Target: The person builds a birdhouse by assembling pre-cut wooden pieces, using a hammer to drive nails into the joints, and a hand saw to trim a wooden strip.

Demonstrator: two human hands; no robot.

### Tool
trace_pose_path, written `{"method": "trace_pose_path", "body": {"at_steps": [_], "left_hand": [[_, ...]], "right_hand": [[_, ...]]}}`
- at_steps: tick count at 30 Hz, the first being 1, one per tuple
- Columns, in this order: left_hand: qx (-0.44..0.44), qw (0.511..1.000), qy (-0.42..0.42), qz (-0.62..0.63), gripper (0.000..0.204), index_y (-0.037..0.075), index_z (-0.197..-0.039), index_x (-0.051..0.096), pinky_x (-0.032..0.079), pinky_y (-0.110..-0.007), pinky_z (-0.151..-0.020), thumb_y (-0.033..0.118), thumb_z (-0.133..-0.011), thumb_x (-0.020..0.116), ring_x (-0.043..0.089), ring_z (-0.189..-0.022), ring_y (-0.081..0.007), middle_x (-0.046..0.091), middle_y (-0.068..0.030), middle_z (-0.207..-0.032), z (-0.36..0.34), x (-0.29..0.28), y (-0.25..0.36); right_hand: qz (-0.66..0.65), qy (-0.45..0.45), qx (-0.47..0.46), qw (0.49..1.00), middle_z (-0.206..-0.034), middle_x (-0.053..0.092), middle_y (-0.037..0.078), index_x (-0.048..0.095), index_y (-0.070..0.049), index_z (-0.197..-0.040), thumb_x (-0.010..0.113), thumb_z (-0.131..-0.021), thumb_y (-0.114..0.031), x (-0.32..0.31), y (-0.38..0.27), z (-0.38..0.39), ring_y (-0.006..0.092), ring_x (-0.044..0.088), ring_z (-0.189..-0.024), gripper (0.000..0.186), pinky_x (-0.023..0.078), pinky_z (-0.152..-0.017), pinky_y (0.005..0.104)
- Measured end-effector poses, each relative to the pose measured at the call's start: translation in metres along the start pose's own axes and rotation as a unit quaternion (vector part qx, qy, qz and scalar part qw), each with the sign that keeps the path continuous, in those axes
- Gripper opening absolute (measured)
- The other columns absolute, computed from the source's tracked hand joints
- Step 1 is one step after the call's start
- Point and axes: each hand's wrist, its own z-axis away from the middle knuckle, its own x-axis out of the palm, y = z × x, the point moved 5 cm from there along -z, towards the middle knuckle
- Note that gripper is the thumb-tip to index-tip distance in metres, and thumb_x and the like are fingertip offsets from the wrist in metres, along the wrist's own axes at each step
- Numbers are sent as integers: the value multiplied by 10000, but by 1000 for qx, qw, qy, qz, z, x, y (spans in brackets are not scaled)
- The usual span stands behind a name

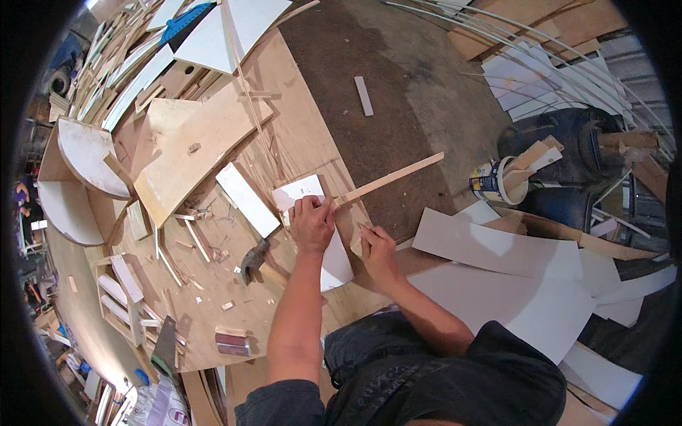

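Note:
My left hand (312, 221) presses down on a white board (335, 266) on the plywood table, its thumb and fingers closed on the near end of a thin wooden strip (398, 177). The strip juts out past the table edge to the right. Close by at the table's edge is my right hand (378, 248), fingers curled in around something small and pale that I cannot make out. A claw hammer (253, 261) lies left of my left forearm, its handle partly behind the arm. Beyond it rests another white board (247, 199).
Plywood sheets (202, 145), offcuts and a handsaw (165, 344) lie about the table. A curved white-and-brown wooden piece (92, 149) stands at left. White panels (497, 291) lean at right, below a bucket of offcuts (513, 181). A short strip (364, 96) lies on the floor.

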Motion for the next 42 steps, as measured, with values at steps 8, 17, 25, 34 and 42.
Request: {"method": "trace_pose_path", "body": {"at_steps": [8, 17, 25, 34, 42], "left_hand": [[-6, 1000, -8, -5, 271, 214, -1103, 777, 444, -415, -847, 274, -841, 808, 581, -970, -241, 593, -15, -950, -3, 1, 3], [-4, 1000, 13, -1, 246, 226, -1110, 785, 444, -420, -839, 270, -868, 785, 582, -966, -244, 585, -27, -946, 1, 0, 2], [-6, 1000, 12, 4, 242, 228, -1103, 781, 443, -416, -834, 298, -872, 788, 584, -964, -239, 589, -20, -939, -1, -2, 6], [10, 999, 38, 13, 215, 211, -1069, 807, 452, -428, -838, 307, -876, 794, 603, -968, -258, 619, -41, -954, -1, -2, 3], [-18, 993, 110, 23, 249, 242, -1108, 823, 444, -409, -793, 329, -876, 810, 618, -926, -229, 612, -33, -931, 26, -33, -8]], "right_hand": [[12, 5, -8, 1000, -1009, 683, 228, 724, 6, -1240, 651, -890, 45, 2, -9, -31, 401, 696, -921, 360, 566, -814, 483], [14, 22, -25, 999, -955, 669, 227, 748, 3, -1206, 665, -923, 9, -1, -6, -22, 412, 689, -869, 295, 550, -780, 459], [6, 32, -28, 999, -942, 674, 230, 744, -2, -1223, 655, -934, 10, -4, 13, 9, 398, 687, -841, 302, 550, -776, 451], [4, -18, 32, 999, -924, 682, 210, 750, -86, -1281, 656, -986, -90, -48, -7, 42, 377, 686, -818, 310, 538, -741, 463], [-71, 1, 8, 997, -999, 711, 190, 719, -41, -1336, 622, -1037, -157, -56, -48, 63, 334, 695, -870, 335, 543, -821, 401]]}}
